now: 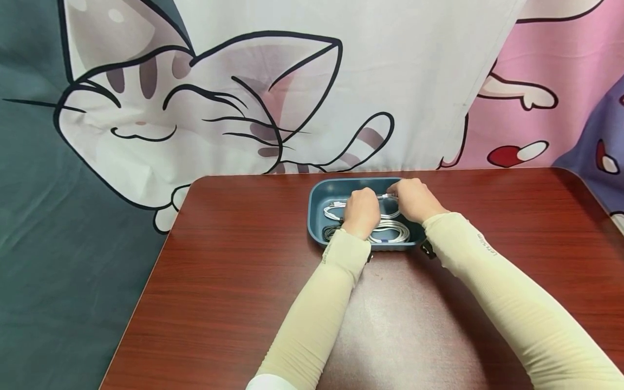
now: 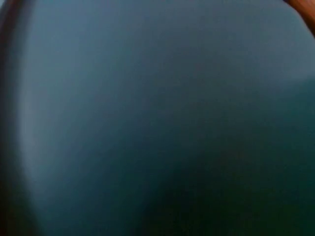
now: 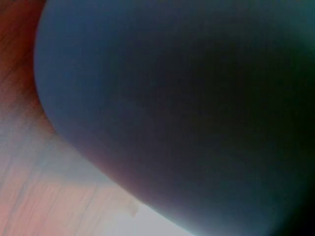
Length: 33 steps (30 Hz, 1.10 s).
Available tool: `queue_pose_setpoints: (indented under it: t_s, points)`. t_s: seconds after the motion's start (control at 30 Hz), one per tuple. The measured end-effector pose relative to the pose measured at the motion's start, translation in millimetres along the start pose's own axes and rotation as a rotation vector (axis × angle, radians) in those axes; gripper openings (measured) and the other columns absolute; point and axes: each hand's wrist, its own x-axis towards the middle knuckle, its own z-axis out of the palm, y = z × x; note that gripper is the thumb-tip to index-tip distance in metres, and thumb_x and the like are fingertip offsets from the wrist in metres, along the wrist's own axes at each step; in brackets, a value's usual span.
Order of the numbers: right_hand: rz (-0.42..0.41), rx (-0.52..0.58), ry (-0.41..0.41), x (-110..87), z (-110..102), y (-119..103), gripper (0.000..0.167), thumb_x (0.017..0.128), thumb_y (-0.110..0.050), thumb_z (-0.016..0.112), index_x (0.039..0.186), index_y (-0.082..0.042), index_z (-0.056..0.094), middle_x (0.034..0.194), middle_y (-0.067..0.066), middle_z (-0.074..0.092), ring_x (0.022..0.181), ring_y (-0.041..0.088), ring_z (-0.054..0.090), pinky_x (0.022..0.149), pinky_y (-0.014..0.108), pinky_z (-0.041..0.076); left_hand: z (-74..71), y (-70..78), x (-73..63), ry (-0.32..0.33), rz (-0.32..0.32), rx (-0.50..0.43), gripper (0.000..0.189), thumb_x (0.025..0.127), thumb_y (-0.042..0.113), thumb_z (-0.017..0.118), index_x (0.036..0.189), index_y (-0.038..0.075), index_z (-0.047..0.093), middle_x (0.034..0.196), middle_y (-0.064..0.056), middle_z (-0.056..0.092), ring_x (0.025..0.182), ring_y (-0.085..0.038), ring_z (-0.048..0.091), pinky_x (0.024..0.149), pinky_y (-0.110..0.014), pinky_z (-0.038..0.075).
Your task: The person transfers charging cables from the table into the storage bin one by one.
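A blue tray (image 1: 316, 189) holds several coiled cables. My left hand (image 1: 362, 213) reaches down into its middle, the knuckles bent and the fingertips hidden beneath the hand. To its left a white cable (image 1: 332, 213) with a plug shows; a dark cable (image 1: 327, 233) lies at the near left. My right hand (image 1: 414, 199) is over the tray's far right side, its fingers bent down beside a white cable loop (image 1: 390, 215). Whether either hand grips a cable is hidden. Nearest me inside the tray is a pale coiled cable (image 1: 401, 233). Both wrist views show mostly blurred blue tray wall.
The tray stands near the far edge of a reddish-brown wooden table (image 1: 244, 271). Behind that edge hangs a curtain (image 1: 414, 70) printed with cartoon animals. Pale sleeves (image 1: 312, 314) cover both forearms, which cross the table from the near side.
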Motion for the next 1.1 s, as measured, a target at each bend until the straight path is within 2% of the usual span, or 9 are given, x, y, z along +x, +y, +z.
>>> queue_pose_setpoints:
  t_s: [0.17,0.37,0.67,0.87,1.1]
  points:
    - [-0.034,-0.048,-0.007,0.4,4,1,0.037,0.085,0.015,0.051,0.116,0.009,0.069,0.111,0.028,0.069,0.1,0.043,0.067,0.085,0.054,0.053,5.2,-2.6,1.6,-0.01,0.014,-0.009,0.024,0.099,0.009,0.056,0.083,0.008,0.074,0.089,-0.011,0.074,0.082,-0.027,0.072,0.065,-0.035,0.058]
    - [-0.055,-0.101,-0.032,0.4,8,0,0.033,0.086,0.014,0.054,0.115,0.01,0.068,0.109,0.028,0.069,0.102,0.042,0.066,0.087,0.053,0.053,9.2,-5.2,1.9,0.007,0.035,-0.008,0.024,0.099,0.009,0.056,0.083,0.007,0.074,0.087,-0.012,0.074,0.079,-0.028,0.072,0.065,-0.036,0.058]
    - [-0.097,-0.137,-0.006,1.5,10,2,0.025,0.085,0.014,0.054,0.101,0.006,0.072,0.089,0.02,0.07,0.091,0.037,0.067,0.079,0.05,0.052,13.2,-6.3,2.8,-0.01,0.019,-0.002,0.027,0.102,0.013,0.053,0.086,0.007,0.075,0.089,-0.013,0.074,0.078,-0.027,0.071,0.06,-0.034,0.056]
    - [-0.089,-0.16,-0.037,1.4,10,-1,0.021,0.088,0.012,0.054,0.1,0.006,0.071,0.089,0.022,0.07,0.094,0.041,0.067,0.083,0.054,0.052,15.1,-5.2,3.1,-0.012,0.015,0.014,0.026,0.102,0.013,0.054,0.088,0.007,0.075,0.092,-0.012,0.074,0.083,-0.026,0.072,0.067,-0.035,0.057]
    - [-0.052,-0.174,-0.076,2.5,11,-4,0.021,0.093,0.009,0.052,0.103,0.007,0.07,0.095,0.025,0.069,0.094,0.041,0.068,0.08,0.053,0.053,15.7,-7.0,3.9,-0.004,0.031,0.009,0.024,0.1,0.011,0.054,0.086,0.008,0.074,0.09,-0.011,0.074,0.083,-0.026,0.072,0.066,-0.035,0.057]
